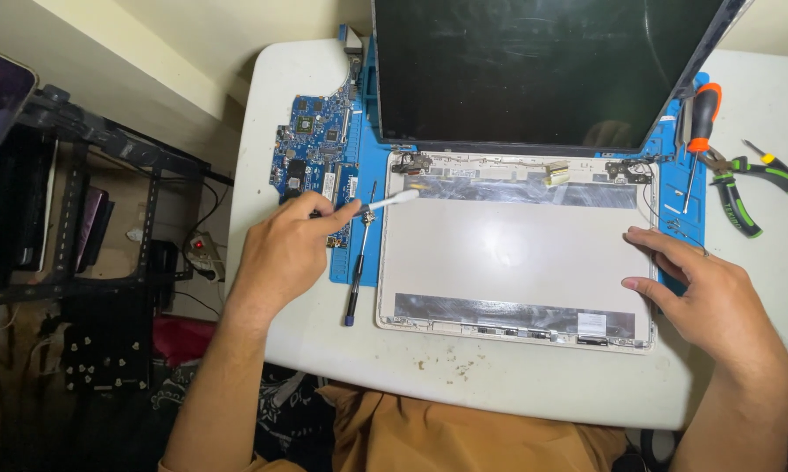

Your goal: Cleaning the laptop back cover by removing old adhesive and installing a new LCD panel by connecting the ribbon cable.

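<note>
Left hand (282,253) pinches white swab (392,202), tip at top-left corner of open laptop shell (512,249) (hinge side). Right hand (709,293) rests on shell's right edge, fingers (652,238) spread. Thin screwdriver (357,262) beside shell, probably untouched. Bare counter (499,376) along near edge.

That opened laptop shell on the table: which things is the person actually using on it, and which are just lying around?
In use:
- laptop shell, steadied by the right hand
- white swab, held in the left hand

Lying about:
- blue circuit board
- thin screwdriver
- orange-handled screwdriver
- green-handled pliers
</note>
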